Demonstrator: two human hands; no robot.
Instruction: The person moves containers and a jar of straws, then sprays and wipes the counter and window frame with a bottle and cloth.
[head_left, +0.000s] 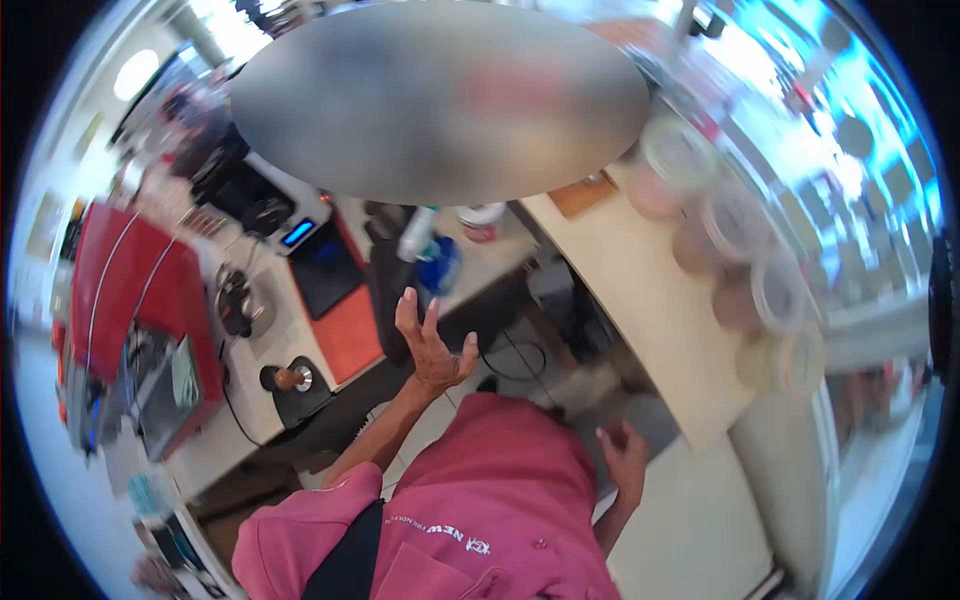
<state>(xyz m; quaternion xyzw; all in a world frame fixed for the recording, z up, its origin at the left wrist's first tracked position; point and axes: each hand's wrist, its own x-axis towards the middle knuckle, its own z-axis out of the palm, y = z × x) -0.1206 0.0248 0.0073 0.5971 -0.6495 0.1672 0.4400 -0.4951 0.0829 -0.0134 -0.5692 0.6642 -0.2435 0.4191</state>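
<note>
My left hand is raised over the counter's front edge with its fingers spread, holding nothing. Just beyond its fingertips are a blue object and a white bottle-like item, both blurred. A dark cloth hangs over the edge close by. Low beside my body, my right hand has loosely bent fingers that stand apart, with nothing visible in them. It is nearest to the pale counter on the right. My pink shirt fills the bottom of the view.
Leftward stand a red machine, a metal jug and a wooden-handled tamper on a black mat. A device with a lit blue display is behind. Lidded tubs line the right counter. A blurred oval hides the far middle.
</note>
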